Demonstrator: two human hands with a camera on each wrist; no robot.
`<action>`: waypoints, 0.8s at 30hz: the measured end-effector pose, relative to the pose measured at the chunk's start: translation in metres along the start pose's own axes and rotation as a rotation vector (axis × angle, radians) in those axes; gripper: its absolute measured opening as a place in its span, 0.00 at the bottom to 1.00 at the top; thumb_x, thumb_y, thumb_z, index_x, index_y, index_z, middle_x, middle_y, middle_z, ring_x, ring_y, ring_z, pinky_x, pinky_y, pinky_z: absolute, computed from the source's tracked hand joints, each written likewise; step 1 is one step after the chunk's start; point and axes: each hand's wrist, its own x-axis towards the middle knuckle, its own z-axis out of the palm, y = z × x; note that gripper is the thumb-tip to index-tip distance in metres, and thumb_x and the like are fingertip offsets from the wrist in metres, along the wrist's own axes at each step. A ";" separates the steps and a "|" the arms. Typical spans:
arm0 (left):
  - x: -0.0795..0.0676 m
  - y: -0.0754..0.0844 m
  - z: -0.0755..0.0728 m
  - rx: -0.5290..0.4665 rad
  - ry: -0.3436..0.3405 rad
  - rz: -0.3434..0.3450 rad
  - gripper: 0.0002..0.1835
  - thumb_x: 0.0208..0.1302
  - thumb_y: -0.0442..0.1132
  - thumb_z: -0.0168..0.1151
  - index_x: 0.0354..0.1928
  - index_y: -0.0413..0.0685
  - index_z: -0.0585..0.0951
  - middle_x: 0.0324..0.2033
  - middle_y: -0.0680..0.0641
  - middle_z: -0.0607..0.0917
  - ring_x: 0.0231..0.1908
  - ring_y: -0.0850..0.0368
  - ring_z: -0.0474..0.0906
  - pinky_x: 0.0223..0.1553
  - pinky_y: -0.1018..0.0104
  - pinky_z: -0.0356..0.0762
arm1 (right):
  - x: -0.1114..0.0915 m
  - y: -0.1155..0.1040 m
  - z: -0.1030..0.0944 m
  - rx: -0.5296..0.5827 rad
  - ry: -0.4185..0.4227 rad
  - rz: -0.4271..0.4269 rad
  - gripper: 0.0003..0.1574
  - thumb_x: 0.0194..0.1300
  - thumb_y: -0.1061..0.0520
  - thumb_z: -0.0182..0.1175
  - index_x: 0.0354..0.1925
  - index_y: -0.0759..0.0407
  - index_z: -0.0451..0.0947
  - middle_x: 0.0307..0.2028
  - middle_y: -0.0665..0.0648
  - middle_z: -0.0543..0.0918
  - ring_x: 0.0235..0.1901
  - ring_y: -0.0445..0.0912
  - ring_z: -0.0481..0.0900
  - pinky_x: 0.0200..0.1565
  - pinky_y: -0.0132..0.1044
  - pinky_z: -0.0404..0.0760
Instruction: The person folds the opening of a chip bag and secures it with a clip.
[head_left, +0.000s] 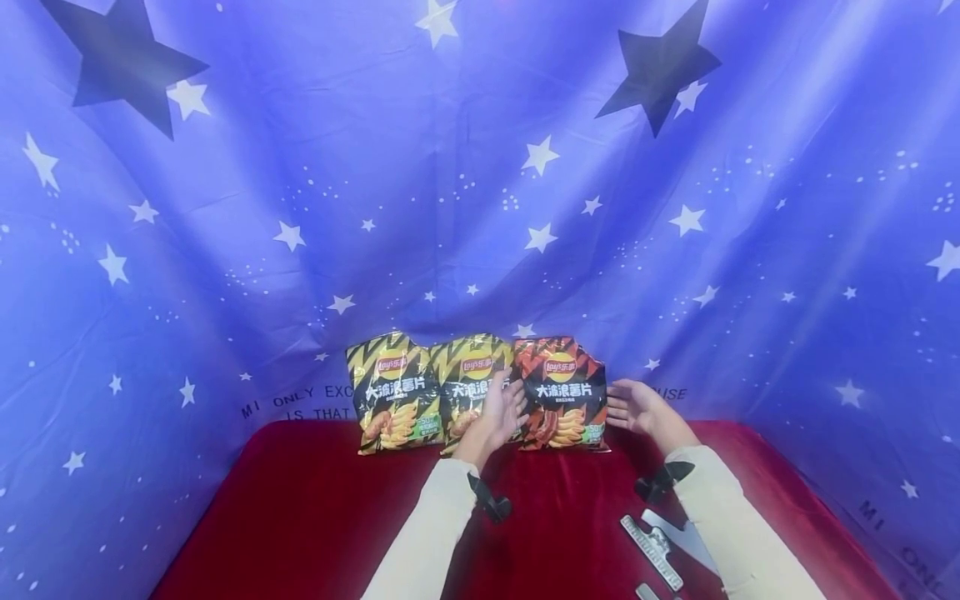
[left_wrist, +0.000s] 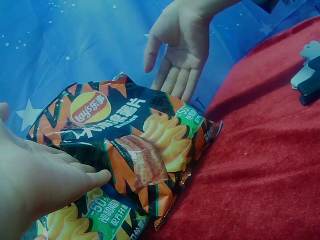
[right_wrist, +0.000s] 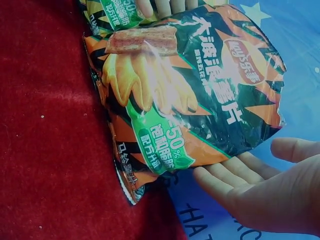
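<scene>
On the near right of the dark red velvet cloth: a silver ridged metal clip lies slantwise beside the right sleeve, unused.
Left hand: fingers extended, palm turned toward the red bag's left edge; it grips nothing, and contact is hard to tell.
Right hand: fingers straight and slightly spread, tips at the bag's right edge, apparently touching; no grasp.
Red-and-black glossy plastic chip bag: stands between the hands at the cloth's far side, rightmost of three, printed front toward the person, logo end up; its long axis runs near vertical.
Step in hand: seemingly framing or straightening that bag in the row; the next move probably calls for light, even pressure from both sides, or a clean withdrawal.
Yellow-and-black plastic chip bags: two stand upright to the left, the nearer neighbour partly behind the left hand.
Backdrop: blue star-printed fabric.
</scene>
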 end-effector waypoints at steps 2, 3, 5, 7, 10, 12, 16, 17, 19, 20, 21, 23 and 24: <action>0.000 -0.001 0.000 -0.010 0.002 0.000 0.45 0.75 0.60 0.33 0.79 0.33 0.41 0.80 0.32 0.38 0.80 0.35 0.34 0.80 0.42 0.35 | 0.000 0.000 0.000 0.004 0.013 -0.002 0.39 0.82 0.50 0.32 0.78 0.73 0.40 0.76 0.75 0.52 0.55 0.51 0.77 0.75 0.50 0.64; 0.000 -0.001 0.001 -0.017 0.002 -0.001 0.45 0.75 0.59 0.33 0.79 0.33 0.41 0.80 0.32 0.38 0.80 0.36 0.34 0.80 0.42 0.35 | -0.001 -0.001 -0.001 0.002 0.013 -0.004 0.38 0.82 0.51 0.33 0.77 0.74 0.42 0.72 0.76 0.60 0.51 0.48 0.78 0.75 0.50 0.65; 0.000 -0.001 0.002 -0.036 0.001 0.000 0.45 0.75 0.59 0.34 0.79 0.33 0.41 0.80 0.32 0.37 0.80 0.36 0.34 0.80 0.42 0.37 | -0.002 -0.002 -0.002 0.008 0.017 -0.005 0.36 0.81 0.53 0.35 0.75 0.75 0.47 0.60 0.70 0.74 0.47 0.46 0.78 0.74 0.51 0.66; 0.000 -0.002 0.003 -0.052 -0.003 0.003 0.45 0.75 0.59 0.34 0.79 0.32 0.40 0.80 0.31 0.37 0.80 0.36 0.34 0.80 0.43 0.38 | -0.004 -0.003 -0.002 0.009 0.012 -0.002 0.33 0.80 0.54 0.36 0.72 0.75 0.54 0.48 0.59 0.80 0.46 0.46 0.78 0.74 0.51 0.65; -0.002 -0.002 0.004 -0.079 -0.008 0.009 0.46 0.75 0.60 0.35 0.79 0.31 0.39 0.79 0.30 0.36 0.80 0.35 0.33 0.80 0.43 0.39 | -0.009 -0.005 -0.002 0.018 0.000 0.001 0.27 0.80 0.56 0.36 0.66 0.73 0.60 0.40 0.54 0.81 0.46 0.46 0.79 0.75 0.51 0.64; -0.002 -0.002 0.006 -0.096 -0.014 0.013 0.47 0.74 0.60 0.35 0.79 0.31 0.38 0.79 0.30 0.35 0.80 0.35 0.31 0.80 0.44 0.39 | -0.013 -0.007 -0.001 0.023 -0.008 -0.001 0.24 0.80 0.57 0.36 0.63 0.72 0.62 0.39 0.54 0.81 0.45 0.46 0.79 0.75 0.50 0.65; -0.004 -0.002 0.012 -0.118 -0.032 0.028 0.47 0.75 0.59 0.36 0.78 0.30 0.36 0.79 0.31 0.32 0.80 0.36 0.28 0.81 0.45 0.37 | -0.020 -0.011 0.000 0.042 -0.004 -0.011 0.19 0.80 0.57 0.36 0.56 0.68 0.66 0.38 0.53 0.82 0.44 0.46 0.80 0.71 0.47 0.71; -0.005 -0.001 0.013 -0.120 -0.037 0.033 0.47 0.75 0.59 0.36 0.78 0.29 0.35 0.79 0.31 0.32 0.80 0.36 0.27 0.81 0.45 0.37 | -0.021 -0.012 0.000 0.047 -0.002 -0.015 0.17 0.80 0.58 0.37 0.54 0.67 0.67 0.38 0.53 0.82 0.44 0.46 0.80 0.70 0.46 0.72; -0.006 0.001 0.018 -0.120 -0.045 0.041 0.47 0.75 0.58 0.35 0.78 0.29 0.35 0.79 0.31 0.31 0.80 0.36 0.26 0.81 0.45 0.36 | -0.025 -0.014 0.000 0.054 0.004 -0.024 0.15 0.80 0.58 0.37 0.50 0.65 0.68 0.37 0.52 0.82 0.43 0.46 0.80 0.66 0.43 0.76; -0.007 0.002 0.020 -0.121 -0.047 0.044 0.47 0.75 0.58 0.35 0.78 0.28 0.35 0.79 0.31 0.31 0.80 0.35 0.26 0.81 0.45 0.35 | -0.026 -0.016 0.000 0.058 0.010 -0.028 0.15 0.80 0.58 0.38 0.48 0.64 0.69 0.36 0.52 0.82 0.42 0.45 0.80 0.64 0.42 0.78; -0.007 0.003 0.022 -0.123 -0.049 0.044 0.47 0.75 0.58 0.36 0.78 0.28 0.35 0.79 0.31 0.31 0.80 0.36 0.26 0.81 0.45 0.35 | -0.028 -0.017 0.000 0.062 0.016 -0.033 0.14 0.80 0.58 0.38 0.46 0.63 0.70 0.36 0.51 0.81 0.41 0.45 0.79 0.62 0.41 0.79; -0.009 0.005 0.027 -0.122 -0.056 0.048 0.47 0.75 0.58 0.37 0.77 0.28 0.35 0.79 0.30 0.31 0.80 0.35 0.26 0.81 0.45 0.35 | -0.032 -0.019 0.000 0.062 0.016 -0.042 0.14 0.80 0.58 0.38 0.44 0.61 0.70 0.35 0.51 0.81 0.41 0.44 0.79 0.59 0.39 0.81; -0.010 0.007 0.030 -0.119 -0.060 0.051 0.47 0.74 0.57 0.37 0.77 0.28 0.35 0.79 0.30 0.31 0.80 0.35 0.26 0.81 0.45 0.36 | -0.035 -0.021 -0.001 0.065 0.017 -0.047 0.14 0.80 0.58 0.38 0.43 0.61 0.71 0.35 0.51 0.81 0.40 0.44 0.79 0.57 0.38 0.82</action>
